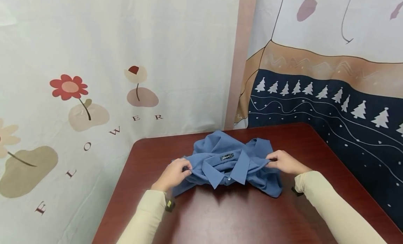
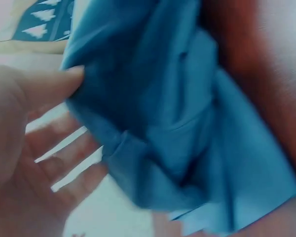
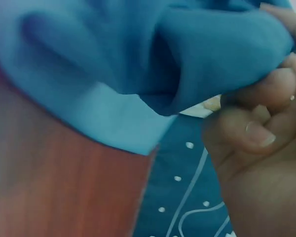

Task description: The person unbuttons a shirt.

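- Cream L sleeve (image 1: pixel 140 216) nearest cam, coming up from btm edge; small dark wrist device (image 1: pixel 170 205) at its cuff.
- White curtain (image 1: pixel 189 55) behind on the L: printed flowers + letters spelling FLOWER, rising L to R; pinkish-brown band down its R edge.
- L hand (image 1: pixel 173 172) at L side of shirt: thumb on one face of the cloth edge, fingers behind, so it's pinching fabric. L wrist view: lower fingers spread apart behind the cloth, a bit blurry.
- Blue shirt (image 1: pixel 217 146) bunched on far half of table, b/w both hands. Can't tell how much of it is off the surface.
- Dark label (image 1: pixel 227 157) inside the neck, text too small to read; collar (image 1: pixel 240 167) w/ both points toward the person, white btn (image 1: pixel 229 179) b/w them.
- Reddish-brown table (image 1: pixel 214 216), glossy, rounded far corners, runs under shirt & arms.
- R hand (image 1: pixel 286 162) at R side of shirt, gripping the cloth edge; R wrist view: fingers curled, fabric held in them.
- Cream R sleeve (image 1: pixel 333 202), going off btm R.
- Navy drape (image 1: pixel 292 107) far R, w/ white trees, dots + wavy lines, tan & white above.
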Demonstrator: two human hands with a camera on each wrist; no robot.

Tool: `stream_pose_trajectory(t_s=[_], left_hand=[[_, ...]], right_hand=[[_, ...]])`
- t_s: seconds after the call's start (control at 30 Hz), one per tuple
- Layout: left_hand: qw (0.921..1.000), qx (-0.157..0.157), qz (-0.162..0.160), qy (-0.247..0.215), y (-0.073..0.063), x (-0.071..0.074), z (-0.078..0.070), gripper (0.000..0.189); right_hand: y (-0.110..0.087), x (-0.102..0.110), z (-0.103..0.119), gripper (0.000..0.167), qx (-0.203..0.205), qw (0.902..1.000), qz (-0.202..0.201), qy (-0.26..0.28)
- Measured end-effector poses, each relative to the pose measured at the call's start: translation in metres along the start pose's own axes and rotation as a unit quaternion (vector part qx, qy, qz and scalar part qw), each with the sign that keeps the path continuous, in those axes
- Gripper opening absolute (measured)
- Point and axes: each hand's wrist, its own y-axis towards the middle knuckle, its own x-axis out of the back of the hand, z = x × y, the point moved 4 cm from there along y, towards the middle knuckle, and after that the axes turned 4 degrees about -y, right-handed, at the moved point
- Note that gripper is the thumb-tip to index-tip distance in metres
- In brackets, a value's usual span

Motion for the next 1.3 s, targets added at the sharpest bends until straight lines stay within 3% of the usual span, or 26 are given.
stream_pose_trajectory(t_s=[0.23, 0.4, 0.53, 0.63, 0.7, 0.77, 0.9, 0.97, 1.07, 1.13, 1.2, 1.3], left_hand=[[0.9909, 0.019, 0.071, -0.112, -0.003, 0.033, -0.014, 0.013], [0.9803, 0.025, 0.108, -0.164, -0.006, 0.059, -0.031, 0.011], [0.9667, 0.035, 0.091, -0.237, -0.008, 0.080, -0.039, 0.007], [0.9512, 0.068, 0.036, -0.299, -0.003, 0.085, -0.033, 0.003], [0.9389, 0.090, -0.017, -0.332, 0.004, 0.082, -0.024, 0.006], [0.9232, 0.110, -0.070, -0.362, 0.012, 0.074, -0.015, 0.010], [0.9032, 0.134, -0.154, -0.378, 0.031, 0.051, 0.003, 0.018], [0.9001, 0.145, -0.177, -0.370, 0.041, 0.039, 0.011, 0.025], [0.8980, 0.155, -0.177, -0.372, 0.053, 0.021, 0.024, 0.041], [0.9015, 0.162, -0.154, -0.370, 0.058, 0.010, 0.031, 0.055], [0.9055, 0.168, -0.130, -0.368, 0.061, -0.002, 0.036, 0.068], [0.9142, 0.179, -0.112, -0.346, 0.060, -0.018, 0.040, 0.079]], right_hand=[[-0.001, 0.022, 0.025, 0.018, 0.042, 0.9923, 0.064, 0.097], [-0.003, 0.032, 0.047, 0.025, 0.098, 0.9781, 0.110, 0.147], [-0.003, 0.043, 0.057, 0.023, 0.123, 0.9694, 0.093, 0.191], [0.002, 0.052, 0.052, 0.017, 0.086, 0.9774, 0.015, 0.192], [0.007, 0.054, 0.043, 0.012, 0.030, 0.9830, -0.051, 0.174], [0.015, 0.052, 0.034, 0.016, -0.040, 0.9808, -0.108, 0.157], [0.038, 0.040, 0.019, 0.026, -0.129, 0.9576, -0.186, 0.179], [0.050, 0.032, 0.014, 0.029, -0.143, 0.9442, -0.212, 0.208], [0.066, 0.020, 0.009, 0.028, -0.146, 0.9281, -0.243, 0.242], [0.075, 0.012, 0.005, 0.029, -0.144, 0.9264, -0.250, 0.241], [0.081, 0.004, 0.001, 0.035, -0.143, 0.9310, -0.241, 0.234], [0.085, -0.009, -0.006, 0.063, -0.153, 0.9509, -0.183, 0.197]])
